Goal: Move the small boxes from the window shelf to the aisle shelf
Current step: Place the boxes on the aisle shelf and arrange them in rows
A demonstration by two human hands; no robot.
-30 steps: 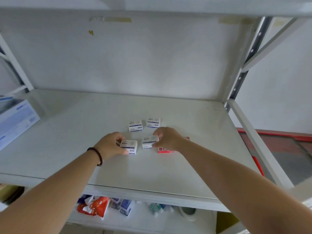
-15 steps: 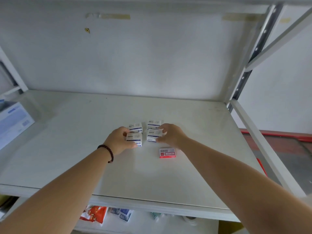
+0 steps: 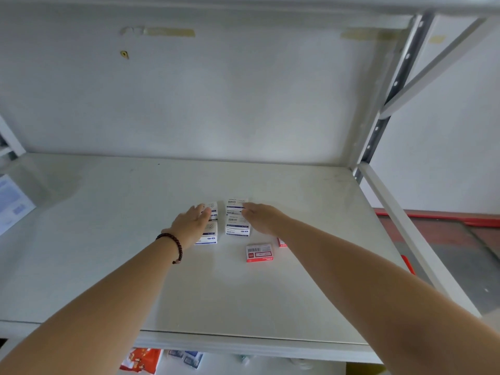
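Note:
Several small white boxes with blue print sit grouped in two columns on the white shelf (image 3: 108,239). The right column (image 3: 237,220) shows fully; the left column (image 3: 211,231) is partly under my left hand. My left hand (image 3: 190,224), with a dark bead bracelet on the wrist, lies flat with fingers stretched over the left boxes. My right hand (image 3: 261,219) touches the right side of the right column with its fingertips, fingers extended. A red and white box (image 3: 259,252) lies in front of the group. Another red box (image 3: 281,242) peeks from under my right forearm.
A larger blue and white box (image 3: 12,203) lies at the shelf's left edge. The shelf's back panel stands behind the boxes, a metal upright (image 3: 389,104) at the right. Packets (image 3: 142,359) lie on the shelf below. A red-edged floor area (image 3: 438,216) shows at right.
Both hands pushed the two front white boxes back against the two rear ones, then opened and slid forward along the group's sides. The view has shifted upward slightly.

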